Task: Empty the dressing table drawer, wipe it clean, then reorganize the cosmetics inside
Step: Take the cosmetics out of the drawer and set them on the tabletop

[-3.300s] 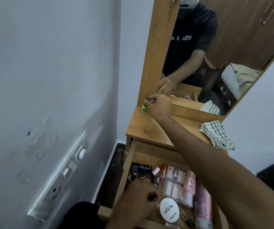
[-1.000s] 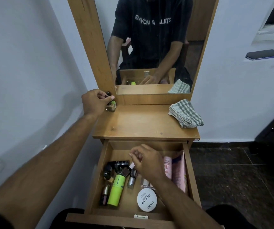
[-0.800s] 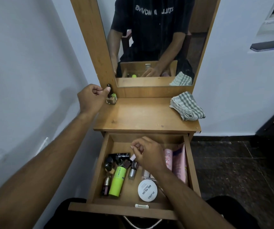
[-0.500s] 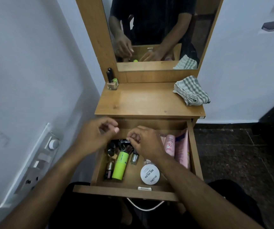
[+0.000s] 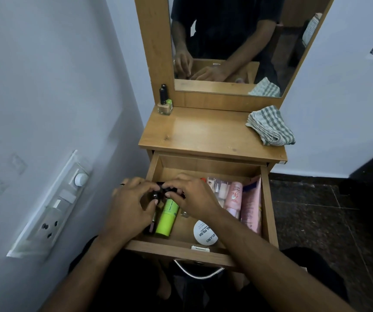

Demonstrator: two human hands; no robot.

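The wooden drawer (image 5: 267, 212) stands pulled open and holds several cosmetics: a lime green tube (image 5: 167, 218), a round white jar (image 5: 205, 233), pink tubes (image 5: 234, 200) and a pink packet (image 5: 252, 204). My left hand (image 5: 128, 208) pinches a small black-capped bottle (image 5: 154, 195) at the drawer's back left. My right hand (image 5: 192, 195) reaches in right beside it, fingertips on dark items there; what it grips is hidden. Two nail polish bottles (image 5: 164, 102) stand on the tabletop's back left corner.
A folded checked cloth (image 5: 270, 126) lies on the right of the dressing table top (image 5: 205, 134). The mirror (image 5: 230, 41) rises behind. A wall with a switchboard (image 5: 52, 210) runs close on the left. The dark tiled floor (image 5: 329, 221) lies to the right.
My left hand let go of the nail polish bottles on the tabletop and came down into the drawer. It now pinches a black-capped bottle beside my right hand. The view tilted downward.
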